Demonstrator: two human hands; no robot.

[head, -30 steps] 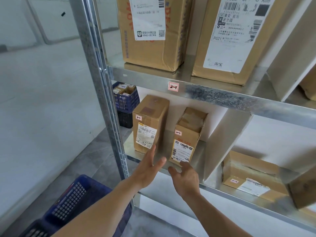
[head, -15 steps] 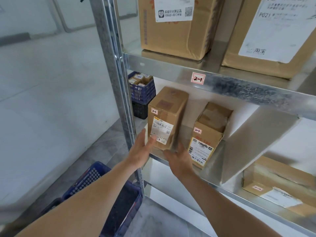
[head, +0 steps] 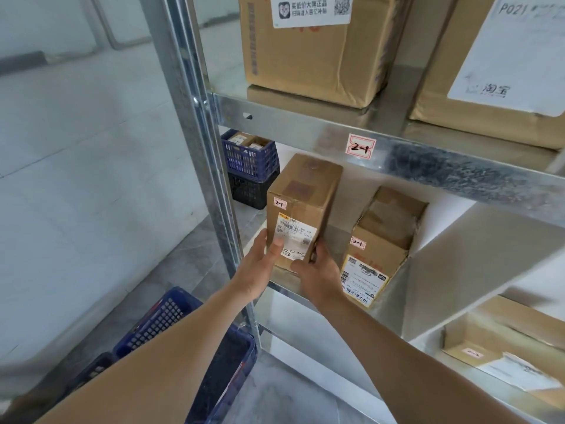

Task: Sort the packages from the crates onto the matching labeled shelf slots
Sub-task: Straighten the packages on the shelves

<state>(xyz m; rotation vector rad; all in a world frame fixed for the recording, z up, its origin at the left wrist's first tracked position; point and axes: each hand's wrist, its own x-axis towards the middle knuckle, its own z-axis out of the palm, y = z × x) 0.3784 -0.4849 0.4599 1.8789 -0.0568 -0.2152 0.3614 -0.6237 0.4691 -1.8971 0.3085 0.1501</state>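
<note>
On shelf (head: 337, 243) 2-1 | box (head: 301, 206) upright between left hand (head: 260, 269), right hand (head: 319, 275) | both grips clamped on it

Brown cardboard box (head: 301, 206) — white barcode label (head: 295, 237); blue lattice crate (head: 249, 159); silver shelf (head: 305, 127).

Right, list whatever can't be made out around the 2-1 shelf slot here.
All in the head view:
- Upright box: lower front covered by the left hand and right hand.
- Leaning box: label print too small to read.
- Top-shelf left box and right box: cut off by the top edge.
- Lower-right box: pink tag blurred.
- Near blue crate: inside mostly hidden by the left forearm.
</note>
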